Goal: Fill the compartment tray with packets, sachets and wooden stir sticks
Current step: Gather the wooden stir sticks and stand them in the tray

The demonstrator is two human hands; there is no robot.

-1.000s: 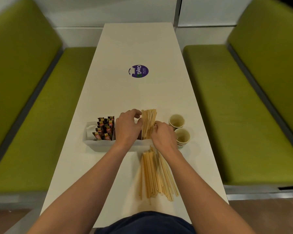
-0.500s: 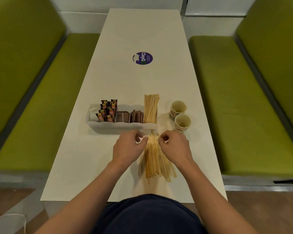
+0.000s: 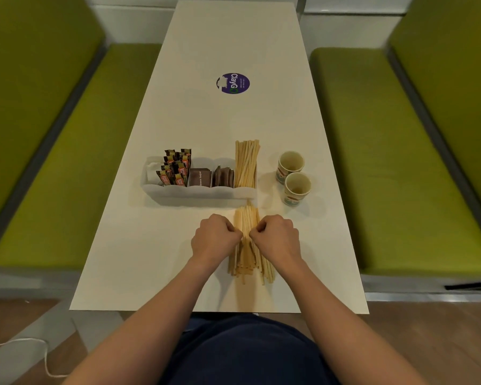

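A white compartment tray (image 3: pixel 197 192) stands across the table's middle. Its left part holds dark and orange packets (image 3: pixel 175 168), the middle parts hold brown sachets (image 3: pixel 212 177), and the right part holds wooden stir sticks (image 3: pixel 246 162) that jut out over the far rim. A loose pile of stir sticks (image 3: pixel 247 245) lies on the table just in front of the tray. My left hand (image 3: pixel 214 240) and my right hand (image 3: pixel 275 238) sit on either side of this pile, fingers curled in against the sticks and squeezing them together.
Two small paper cups (image 3: pixel 293 176) stand right of the tray. A purple round sticker (image 3: pixel 233 83) marks the white table (image 3: pixel 122 259) farther away. Green bench seats run along both sides. A white cord (image 3: pixel 25 343) lies on the floor at the lower left.
Both hands left the sticks in the tray and came back toward me to the loose pile. Since half a second ago they have closed in on it from both sides.
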